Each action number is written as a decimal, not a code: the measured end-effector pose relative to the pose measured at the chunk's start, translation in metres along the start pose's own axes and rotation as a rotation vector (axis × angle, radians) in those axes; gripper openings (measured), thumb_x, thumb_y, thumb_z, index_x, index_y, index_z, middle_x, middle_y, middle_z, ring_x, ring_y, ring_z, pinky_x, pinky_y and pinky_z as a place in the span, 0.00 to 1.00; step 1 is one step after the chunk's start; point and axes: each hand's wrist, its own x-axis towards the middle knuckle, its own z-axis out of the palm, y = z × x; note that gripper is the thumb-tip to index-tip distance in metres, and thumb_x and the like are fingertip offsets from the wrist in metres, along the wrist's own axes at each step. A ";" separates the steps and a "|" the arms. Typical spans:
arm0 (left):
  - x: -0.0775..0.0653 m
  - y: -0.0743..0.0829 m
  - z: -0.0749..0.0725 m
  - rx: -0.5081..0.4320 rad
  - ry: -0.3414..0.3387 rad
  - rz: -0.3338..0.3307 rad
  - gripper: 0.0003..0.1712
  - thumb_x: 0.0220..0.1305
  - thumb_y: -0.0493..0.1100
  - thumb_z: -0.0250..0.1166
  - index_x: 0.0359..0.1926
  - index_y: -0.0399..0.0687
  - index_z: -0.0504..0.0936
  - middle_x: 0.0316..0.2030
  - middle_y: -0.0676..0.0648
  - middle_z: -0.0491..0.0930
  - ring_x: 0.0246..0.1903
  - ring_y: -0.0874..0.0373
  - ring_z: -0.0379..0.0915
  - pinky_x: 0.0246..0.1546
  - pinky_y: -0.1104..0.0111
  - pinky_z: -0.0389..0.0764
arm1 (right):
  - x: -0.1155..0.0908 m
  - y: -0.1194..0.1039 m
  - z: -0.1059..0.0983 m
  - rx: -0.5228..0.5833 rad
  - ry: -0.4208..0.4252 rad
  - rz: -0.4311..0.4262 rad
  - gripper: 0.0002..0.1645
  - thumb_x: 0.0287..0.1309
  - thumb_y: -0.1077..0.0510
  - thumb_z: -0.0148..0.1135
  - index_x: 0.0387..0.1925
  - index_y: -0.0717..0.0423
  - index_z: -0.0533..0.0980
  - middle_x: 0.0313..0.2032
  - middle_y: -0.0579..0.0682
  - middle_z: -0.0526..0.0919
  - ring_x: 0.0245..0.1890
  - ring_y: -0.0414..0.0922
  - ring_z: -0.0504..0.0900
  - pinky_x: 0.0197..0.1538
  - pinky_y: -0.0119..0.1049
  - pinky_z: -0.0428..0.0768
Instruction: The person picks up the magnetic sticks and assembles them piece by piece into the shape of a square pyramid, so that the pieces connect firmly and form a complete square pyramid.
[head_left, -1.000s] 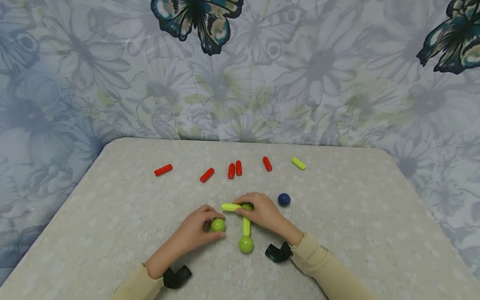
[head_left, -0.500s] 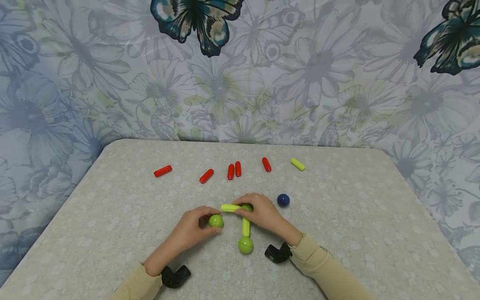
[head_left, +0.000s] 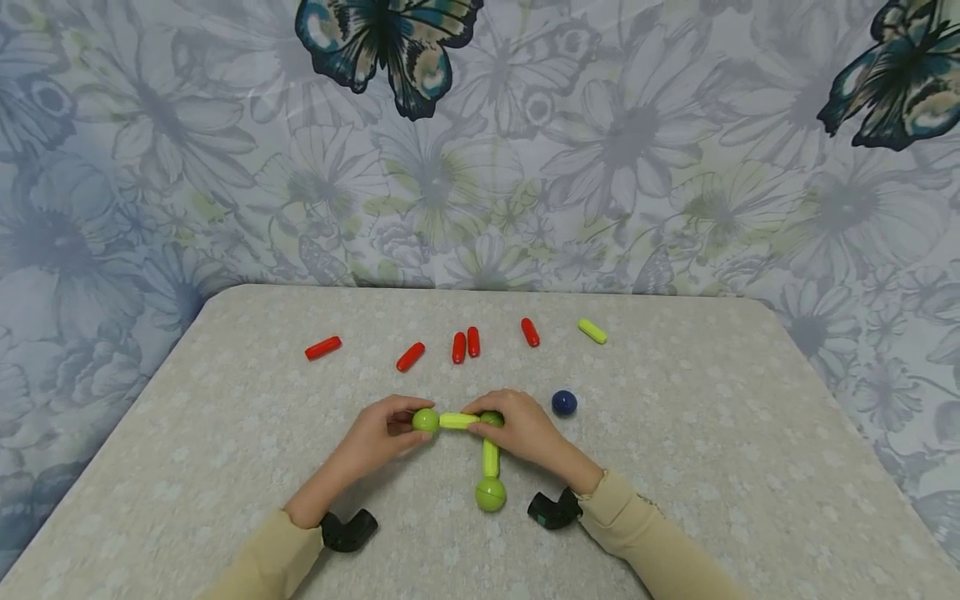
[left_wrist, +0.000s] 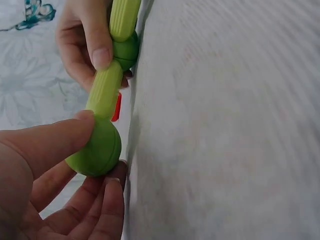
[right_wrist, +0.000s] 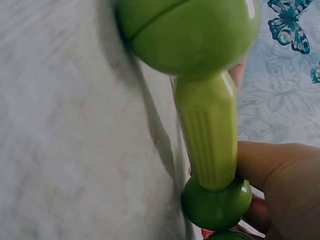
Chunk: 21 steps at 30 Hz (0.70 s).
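Observation:
My left hand [head_left: 381, 433] pinches a green ball [head_left: 425, 420] between thumb and fingers. In the left wrist view the ball sits right at the end of a yellow-green ribbed stick [left_wrist: 106, 90]. My right hand [head_left: 521, 425] grips the stick's other end and the green corner ball [head_left: 492, 418] there, which the fingers partly cover. From that corner ball a second yellow-green stick [head_left: 491, 458] runs toward the near side, ending in another green ball [head_left: 491, 495]. Together the pieces form an L on the table.
Several red sticks [head_left: 410, 357] lie in a loose row toward the back of the table [head_left: 675, 467]. A loose yellow-green stick [head_left: 592, 331] lies at their right. Beside my right hand sits a dark blue ball [head_left: 564, 403]. A floral curtain [head_left: 637, 167] hangs behind.
My left hand has moved the green ball up and slightly left, from below the horizontal stick to its left end. My right hand keeps its hold on the corner.

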 end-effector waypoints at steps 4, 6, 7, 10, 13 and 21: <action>0.003 -0.001 0.003 -0.045 -0.019 -0.021 0.23 0.54 0.34 0.70 0.52 0.36 0.78 0.45 0.43 0.77 0.42 0.52 0.76 0.41 0.67 0.77 | -0.001 0.000 -0.001 -0.005 -0.005 0.010 0.11 0.56 0.55 0.67 0.42 0.48 0.83 0.38 0.39 0.82 0.38 0.36 0.77 0.41 0.33 0.74; 0.005 -0.002 0.004 -0.053 -0.019 -0.029 0.23 0.54 0.34 0.70 0.52 0.37 0.79 0.46 0.43 0.77 0.42 0.52 0.76 0.41 0.67 0.77 | -0.001 0.002 -0.004 0.008 -0.031 0.012 0.12 0.56 0.54 0.66 0.43 0.49 0.83 0.39 0.40 0.82 0.39 0.36 0.77 0.42 0.33 0.74; 0.004 -0.003 0.005 -0.054 -0.018 -0.031 0.23 0.54 0.35 0.70 0.52 0.38 0.79 0.46 0.44 0.77 0.42 0.53 0.76 0.41 0.67 0.77 | -0.001 0.003 -0.006 0.019 -0.056 0.007 0.13 0.57 0.54 0.66 0.45 0.49 0.82 0.41 0.40 0.82 0.41 0.36 0.77 0.43 0.33 0.74; 0.004 -0.003 0.005 -0.047 -0.017 -0.031 0.22 0.54 0.34 0.70 0.52 0.38 0.79 0.46 0.44 0.78 0.42 0.53 0.76 0.41 0.68 0.77 | -0.002 0.007 -0.015 0.064 -0.164 -0.020 0.18 0.58 0.55 0.65 0.51 0.52 0.79 0.46 0.42 0.80 0.46 0.37 0.75 0.48 0.34 0.73; 0.005 -0.003 0.005 -0.026 -0.007 -0.030 0.22 0.54 0.34 0.70 0.52 0.39 0.79 0.46 0.44 0.78 0.42 0.53 0.76 0.41 0.67 0.77 | -0.003 0.010 -0.027 0.099 -0.275 -0.051 0.23 0.59 0.57 0.63 0.56 0.54 0.75 0.51 0.43 0.77 0.51 0.37 0.73 0.53 0.34 0.70; 0.011 -0.003 0.003 0.005 0.013 -0.052 0.23 0.54 0.32 0.69 0.53 0.38 0.78 0.47 0.44 0.79 0.44 0.52 0.76 0.43 0.63 0.77 | -0.005 0.011 -0.037 0.130 -0.322 -0.073 0.23 0.61 0.64 0.59 0.58 0.56 0.73 0.54 0.48 0.76 0.54 0.40 0.72 0.55 0.36 0.69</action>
